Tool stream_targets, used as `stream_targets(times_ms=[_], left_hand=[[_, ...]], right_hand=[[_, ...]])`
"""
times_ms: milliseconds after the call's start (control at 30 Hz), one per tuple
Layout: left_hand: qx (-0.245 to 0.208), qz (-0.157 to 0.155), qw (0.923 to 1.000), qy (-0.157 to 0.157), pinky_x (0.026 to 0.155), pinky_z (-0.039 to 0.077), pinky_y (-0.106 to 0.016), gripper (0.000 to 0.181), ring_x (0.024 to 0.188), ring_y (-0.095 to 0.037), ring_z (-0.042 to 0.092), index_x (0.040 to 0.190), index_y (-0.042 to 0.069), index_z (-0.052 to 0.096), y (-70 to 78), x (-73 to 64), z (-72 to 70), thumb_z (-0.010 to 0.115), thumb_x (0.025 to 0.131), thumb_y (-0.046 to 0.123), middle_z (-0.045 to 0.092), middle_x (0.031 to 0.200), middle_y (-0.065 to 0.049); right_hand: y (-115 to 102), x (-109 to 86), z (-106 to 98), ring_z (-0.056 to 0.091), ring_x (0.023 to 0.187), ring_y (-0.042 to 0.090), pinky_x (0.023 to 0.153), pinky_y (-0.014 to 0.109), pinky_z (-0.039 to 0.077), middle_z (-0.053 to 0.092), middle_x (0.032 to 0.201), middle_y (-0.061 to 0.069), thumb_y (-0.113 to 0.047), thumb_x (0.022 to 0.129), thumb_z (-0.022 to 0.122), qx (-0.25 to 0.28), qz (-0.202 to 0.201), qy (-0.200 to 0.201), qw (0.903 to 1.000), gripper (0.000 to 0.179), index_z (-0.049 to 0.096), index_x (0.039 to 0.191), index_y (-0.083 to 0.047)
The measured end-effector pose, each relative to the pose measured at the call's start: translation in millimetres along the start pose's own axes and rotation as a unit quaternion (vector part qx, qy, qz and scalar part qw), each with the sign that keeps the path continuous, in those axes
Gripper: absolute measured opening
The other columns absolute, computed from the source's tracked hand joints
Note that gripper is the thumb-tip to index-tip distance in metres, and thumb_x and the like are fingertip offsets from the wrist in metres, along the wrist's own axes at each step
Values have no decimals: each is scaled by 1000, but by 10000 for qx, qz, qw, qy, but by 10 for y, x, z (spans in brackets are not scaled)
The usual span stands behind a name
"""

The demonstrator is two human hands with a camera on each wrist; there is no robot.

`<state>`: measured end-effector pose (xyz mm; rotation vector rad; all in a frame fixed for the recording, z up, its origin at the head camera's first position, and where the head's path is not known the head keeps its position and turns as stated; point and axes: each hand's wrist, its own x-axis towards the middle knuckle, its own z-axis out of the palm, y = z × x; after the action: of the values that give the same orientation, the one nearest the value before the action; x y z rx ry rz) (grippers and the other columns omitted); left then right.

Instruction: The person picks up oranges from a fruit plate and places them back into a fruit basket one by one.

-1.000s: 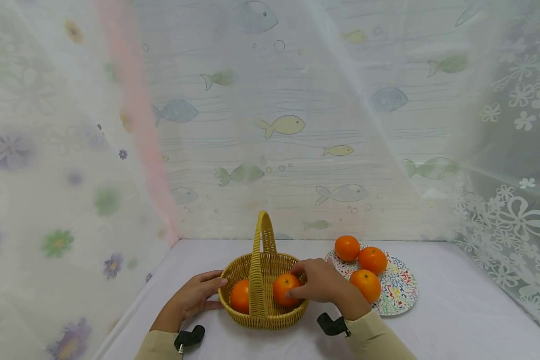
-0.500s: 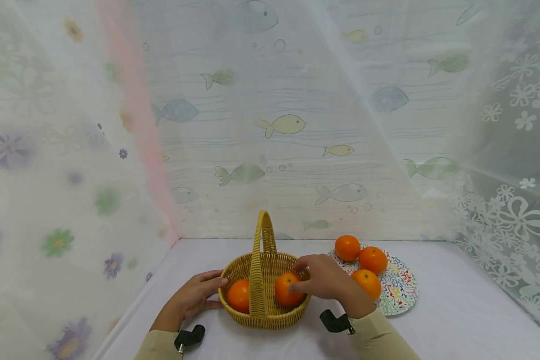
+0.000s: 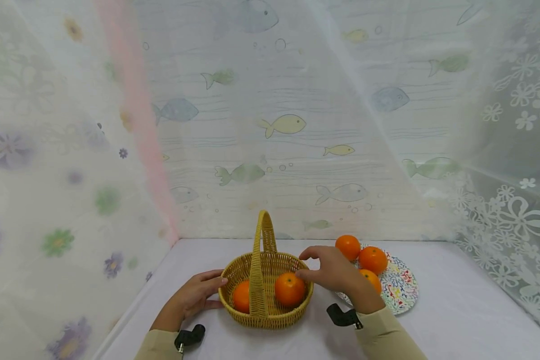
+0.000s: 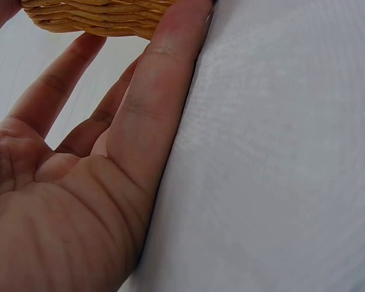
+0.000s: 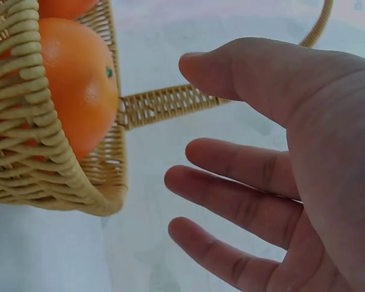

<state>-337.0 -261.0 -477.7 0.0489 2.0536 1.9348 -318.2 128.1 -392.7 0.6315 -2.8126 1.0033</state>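
A yellow wicker basket [image 3: 279, 322] with a tall arched handle stands upright on the white cloth. Inside it, one orange [image 3: 290, 290] lies right of the handle, and another orange [image 3: 240, 298] is partly hidden behind the handle's left side. My left hand [image 3: 193, 299] touches the basket's left side, its fingers fairly straight against the wicker in the left wrist view. Just off the basket's right rim is my right hand [image 3: 333, 272], fingers spread. In the right wrist view nothing lies between its thumb [image 5: 210, 73] and fingers, and the nearer orange [image 5: 79, 85] sits inside the rim.
At the right, a round plate [image 3: 402, 285] with a colourful speckled pattern bears three oranges: one at the back [image 3: 347, 247], one in the middle [image 3: 372, 260], and a front orange [image 3: 373, 281] partly covered by my right wrist. A fish-printed curtain [image 3: 292, 170] hangs behind the table.
My right hand has let go of the orange in the basket's right half and drawn back up and to the right. The left hand has stayed at the basket.
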Motion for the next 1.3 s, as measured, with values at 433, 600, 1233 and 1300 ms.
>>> stream_targets(times_ms=[433, 600, 1233, 1300], left_hand=[[-71, 10, 9999, -84, 94, 60, -54, 71, 126, -26, 63, 155, 1, 43, 4, 0, 4, 71, 99, 34, 54, 151, -18], [-59, 29, 9999, -89, 93, 61, -54, 72, 127, -26, 63, 155, 1, 43, -3, 3, -1, 72, 98, 34, 54, 152, -18], [-101, 34, 9999, -128, 93, 60, -54, 71, 124, -25, 65, 155, 1, 43, 2, 5, -11, 71, 99, 34, 56, 150, -17], [-108, 20, 9999, -99, 93, 61, -54, 71, 123, -25, 65, 155, 2, 44, -1, 10, -12, 72, 98, 35, 57, 149, -17]], right_hand=[[69, -14, -108, 61, 125, 27, 105, 55, 54, 69, 131, -1, -46, 84, 84, 181, 443, 362, 9982, 33, 74, 112, -30], [124, -20, -184, 60, 128, 30, 105, 55, 54, 66, 137, 4, -43, 89, 81, 107, 480, 488, 9976, 31, 74, 114, -28], [446, -32, -384, 53, 134, 42, 107, 64, 49, 57, 147, 16, -35, 91, 79, 86, 603, 1141, 9916, 42, 69, 126, -14], [479, -34, -398, 58, 125, 41, 100, 59, 56, 57, 146, 16, -36, 91, 79, 66, 676, 1197, 9905, 44, 68, 127, -14]])
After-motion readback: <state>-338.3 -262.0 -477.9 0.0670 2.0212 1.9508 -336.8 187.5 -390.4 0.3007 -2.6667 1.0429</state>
